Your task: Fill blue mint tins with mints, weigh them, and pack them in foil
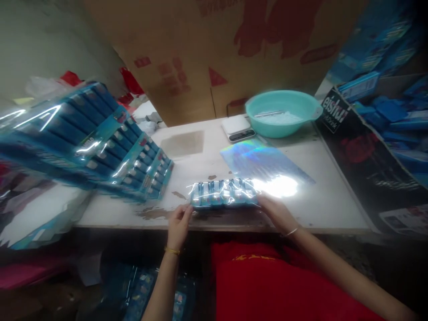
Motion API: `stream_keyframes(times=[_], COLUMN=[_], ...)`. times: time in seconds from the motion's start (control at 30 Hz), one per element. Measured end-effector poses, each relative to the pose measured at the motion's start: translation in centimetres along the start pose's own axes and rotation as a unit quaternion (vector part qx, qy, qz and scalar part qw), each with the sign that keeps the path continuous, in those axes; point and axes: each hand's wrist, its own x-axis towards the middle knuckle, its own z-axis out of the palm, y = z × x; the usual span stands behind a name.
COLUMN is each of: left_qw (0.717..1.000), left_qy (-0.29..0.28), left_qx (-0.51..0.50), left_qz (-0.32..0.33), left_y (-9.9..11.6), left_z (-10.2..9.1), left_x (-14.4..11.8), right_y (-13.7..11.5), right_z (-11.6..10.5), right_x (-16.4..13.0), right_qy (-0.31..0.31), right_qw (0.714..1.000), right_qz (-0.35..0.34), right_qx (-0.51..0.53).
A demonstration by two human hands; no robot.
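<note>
A clear-wrapped pack of small blue boxes (223, 194) lies crosswise near the front edge of the white table (187, 167). At its left end my left hand (179, 218) has its thumb and fingers closed on the wrapped corner. My right hand (274, 210) grips the opposite end, its fingertips partly hidden by the pack and glare. Just beyond the pack rests a shiny iridescent film sheet (264, 160). What the boxes contain cannot be made out.
Stacked wrapped blue packs (100, 147) rise on the left. Behind the film stand a white scale (237, 128) and a turquoise basin (282, 127) with whitish contents. A large cardboard box (217, 58) backs the table. At right, a black printed carton (364, 156) borders more blue boxes.
</note>
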Motion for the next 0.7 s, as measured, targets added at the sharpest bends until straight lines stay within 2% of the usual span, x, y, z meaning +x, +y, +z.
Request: stream_keyframes(times=[0.23, 0.4, 0.57, 0.7], left_qw=[0.999, 1.000, 0.997, 0.998], left_qy=[-0.020, -0.020, -0.082, -0.067], left_qx=[-0.028, 0.000, 0.009, 0.010], left_qz=[-0.019, -0.012, -0.010, 0.002], left_y=[-0.1, -0.2, 1.1, 1.6], left_z=[-0.4, -0.9, -1.4, -1.3], left_x=[0.6, 1.1, 1.6, 1.9], right_y=[-1.1, -0.8, 0.0, 0.2], right_z=[0.5, 0.0, -0.4, -0.4], right_x=[-0.5, -0.1, 0.4, 0.3], right_qy=[0.021, 0.012, 0.012, -0.001], right_qw=[0.999, 0.999, 0.999, 0.997], right_qz=[-0.019, -0.037, -0.018, -0.009], right_qx=[-0.017, -0.030, 0.037, 0.082])
